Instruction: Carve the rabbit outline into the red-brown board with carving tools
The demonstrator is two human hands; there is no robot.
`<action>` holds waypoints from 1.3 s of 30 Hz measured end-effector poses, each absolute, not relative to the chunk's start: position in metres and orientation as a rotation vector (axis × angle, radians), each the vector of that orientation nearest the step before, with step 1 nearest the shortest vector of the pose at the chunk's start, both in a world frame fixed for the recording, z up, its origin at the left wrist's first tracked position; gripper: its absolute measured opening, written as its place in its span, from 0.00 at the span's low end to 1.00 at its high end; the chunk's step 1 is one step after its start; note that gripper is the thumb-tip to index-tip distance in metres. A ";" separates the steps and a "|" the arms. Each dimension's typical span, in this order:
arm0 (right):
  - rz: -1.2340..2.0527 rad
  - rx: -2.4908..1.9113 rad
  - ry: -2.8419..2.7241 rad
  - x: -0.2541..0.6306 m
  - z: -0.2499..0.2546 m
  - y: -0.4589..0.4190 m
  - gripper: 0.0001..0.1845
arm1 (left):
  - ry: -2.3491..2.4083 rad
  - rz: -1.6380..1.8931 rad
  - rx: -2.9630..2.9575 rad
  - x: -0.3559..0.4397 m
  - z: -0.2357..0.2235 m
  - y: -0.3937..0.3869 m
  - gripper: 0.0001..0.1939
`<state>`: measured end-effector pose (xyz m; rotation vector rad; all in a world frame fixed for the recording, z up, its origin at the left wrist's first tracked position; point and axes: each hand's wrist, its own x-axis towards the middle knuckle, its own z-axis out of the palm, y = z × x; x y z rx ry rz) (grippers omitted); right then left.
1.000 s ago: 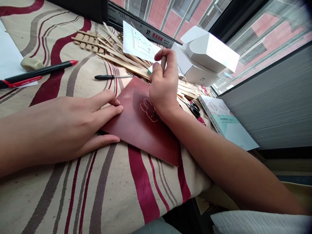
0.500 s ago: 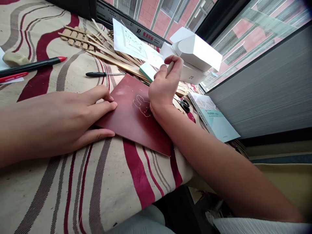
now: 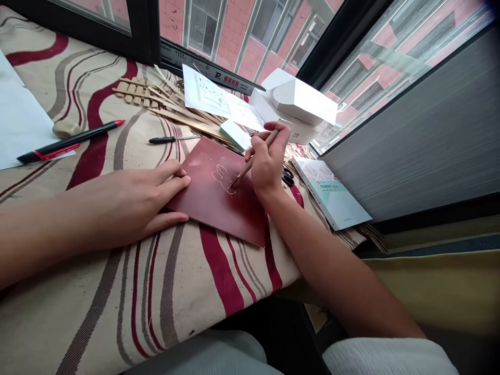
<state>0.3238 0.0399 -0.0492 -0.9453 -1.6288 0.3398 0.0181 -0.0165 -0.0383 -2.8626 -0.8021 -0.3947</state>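
Observation:
A flat reddish-brown board (image 3: 211, 200) lies on the striped cloth, with a rabbit figure in pale lines (image 3: 224, 179) on its surface. My left hand (image 3: 136, 200) holds the board's left corner, fingertips on top and thumb along the near edge. In my right hand (image 3: 269, 161) is a slim, wooden-handled pointed tool (image 3: 248, 165), gripped like a pen. Its thin dark tip meets the board at the rabbit's face; whether it presses in, I cannot tell. Just beyond the board lies a black-handled screwdriver-like tool (image 3: 163, 140), with a pale green-and-white block (image 3: 235, 135) nearby.
Thin wooden strips (image 3: 187, 117) and a printed sheet (image 3: 211, 94) lie toward the window. A white box (image 3: 300, 99), black-handled scissors (image 3: 288, 177) and a book (image 3: 332, 192) stand or lie right. At left are a black pen (image 3: 74, 140), an eraser-like lump (image 3: 66, 128) and white paper (image 3: 19, 114).
The view has shifted, showing more of the left side. My right hand has turned and drawn back right, so the tool and its tip on the rabbit now show. My left hand stays on the board.

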 end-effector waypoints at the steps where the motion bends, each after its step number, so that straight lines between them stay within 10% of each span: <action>1: 0.363 -0.892 -1.631 0.324 -0.042 0.032 0.12 | -0.793 -0.404 -2.859 0.018 -0.039 -0.017 0.46; 16: 0.951 -1.002 -1.655 0.373 0.046 -0.019 0.15 | -0.751 -0.467 -2.847 0.008 -0.044 -0.023 0.32; 39: 1.189 -0.888 -1.606 0.359 0.008 0.003 0.14 | -0.921 -0.449 -2.875 0.008 -0.040 -0.034 0.40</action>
